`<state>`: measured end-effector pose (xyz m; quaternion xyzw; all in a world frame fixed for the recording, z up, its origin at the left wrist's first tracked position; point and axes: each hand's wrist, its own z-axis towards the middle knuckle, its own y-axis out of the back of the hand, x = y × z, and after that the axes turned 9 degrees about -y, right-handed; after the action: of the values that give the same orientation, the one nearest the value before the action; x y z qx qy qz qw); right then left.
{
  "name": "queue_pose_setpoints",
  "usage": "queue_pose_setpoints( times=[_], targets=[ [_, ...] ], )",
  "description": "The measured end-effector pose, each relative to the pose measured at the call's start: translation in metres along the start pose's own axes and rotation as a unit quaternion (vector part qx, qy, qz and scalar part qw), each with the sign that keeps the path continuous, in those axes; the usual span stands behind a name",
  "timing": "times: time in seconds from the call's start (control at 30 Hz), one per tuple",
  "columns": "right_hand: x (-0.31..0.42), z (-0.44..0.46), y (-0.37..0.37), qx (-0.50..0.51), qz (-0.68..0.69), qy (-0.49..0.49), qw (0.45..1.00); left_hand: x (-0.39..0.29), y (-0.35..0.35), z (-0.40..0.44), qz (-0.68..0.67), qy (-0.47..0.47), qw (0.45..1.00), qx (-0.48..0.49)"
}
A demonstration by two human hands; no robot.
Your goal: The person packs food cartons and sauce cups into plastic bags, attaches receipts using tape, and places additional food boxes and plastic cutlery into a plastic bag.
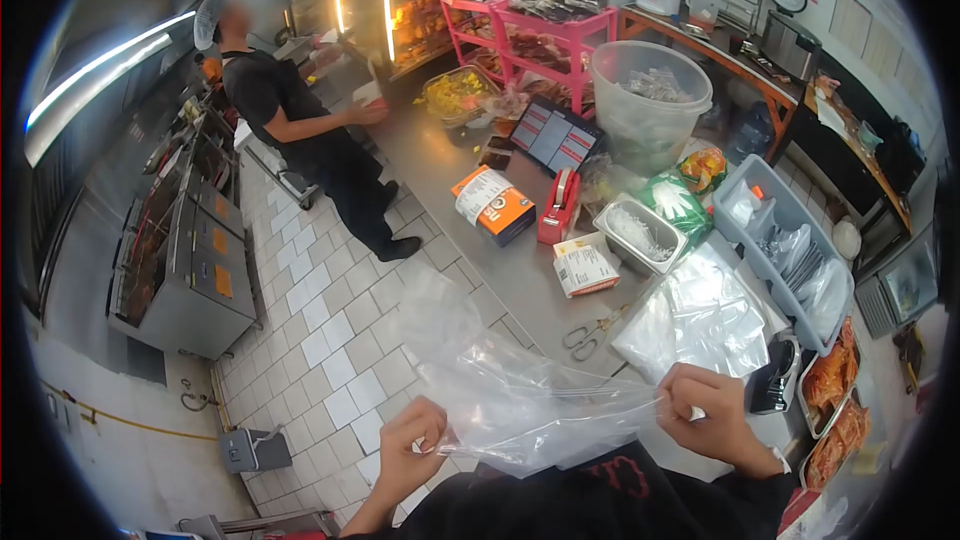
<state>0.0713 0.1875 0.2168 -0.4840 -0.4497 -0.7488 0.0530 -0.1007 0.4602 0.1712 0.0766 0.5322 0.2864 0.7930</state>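
Note:
A clear plastic bag (530, 405) is stretched between my two hands in front of my dark shirt. My left hand (408, 448) pinches its left edge, fingers curled. At the opposite edge, my right hand (710, 415) grips the plastic with closed fingers. The bag's far end flares out loosely over the tiled floor. Just beyond my right hand lies a stack of flat clear bags (690, 315) on the steel counter (480, 270). A pair of scissors (590, 333) rests between that stack and the counter's edge.
On the counter are an orange box (494, 205), a red tape dispenser (558, 208), a tablet (556, 135), a metal tray (640, 233) and a large clear bucket (650, 100). A blue-grey bin (785, 250) stands right. Across the counter's left side, a person in black (300, 120) holds something.

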Motion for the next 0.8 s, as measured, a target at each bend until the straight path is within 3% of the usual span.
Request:
queue_pose_setpoints(
  times=[0.07, 0.1, 0.17, 0.2, 0.27, 0.4, 0.5, 0.57, 0.73, 0.8],
  targets=[
    [-0.014, 0.005, -0.016, -0.068, 0.013, -0.017, 0.997, -0.004, -0.020, 0.006, 0.030, 0.114, 0.987, -0.111],
    [-0.020, 0.009, -0.031, -0.066, 0.013, -0.019, 0.998, 0.012, -0.026, 0.002, 0.006, 0.121, 0.991, -0.064],
    [-0.029, 0.021, -0.068, -0.118, 0.197, -0.113, 0.967, 0.024, -0.040, 0.008, 0.009, 0.158, 0.987, 0.027],
    [-0.031, 0.024, -0.082, -0.115, 0.197, -0.112, 0.967, 0.024, -0.049, 0.010, 0.009, 0.159, 0.987, 0.024],
    [-0.036, 0.032, -0.102, -0.021, 0.143, -0.116, 0.983, 0.028, -0.062, 0.019, 0.022, 0.265, 0.960, 0.084],
    [-0.047, 0.049, -0.124, 0.055, 0.086, -0.105, 0.989, 0.039, -0.058, 0.035, -0.041, 0.227, 0.972, 0.044],
    [-0.051, 0.070, -0.124, 0.008, 0.181, -0.101, 0.978, 0.083, -0.041, 0.042, 0.091, 0.195, 0.975, 0.058],
    [-0.045, 0.088, -0.112, -0.033, 0.160, -0.107, 0.981, 0.099, -0.026, 0.055, 0.091, 0.140, 0.986, 0.021],
    [-0.020, 0.127, -0.116, -0.127, 0.163, -0.112, 0.972, 0.109, 0.009, 0.096, 0.067, 0.137, 0.988, -0.019],
    [-0.030, 0.144, -0.144, -0.189, 0.262, -0.110, 0.940, 0.118, 0.023, 0.111, 0.082, 0.142, 0.984, -0.069]
  ],
)
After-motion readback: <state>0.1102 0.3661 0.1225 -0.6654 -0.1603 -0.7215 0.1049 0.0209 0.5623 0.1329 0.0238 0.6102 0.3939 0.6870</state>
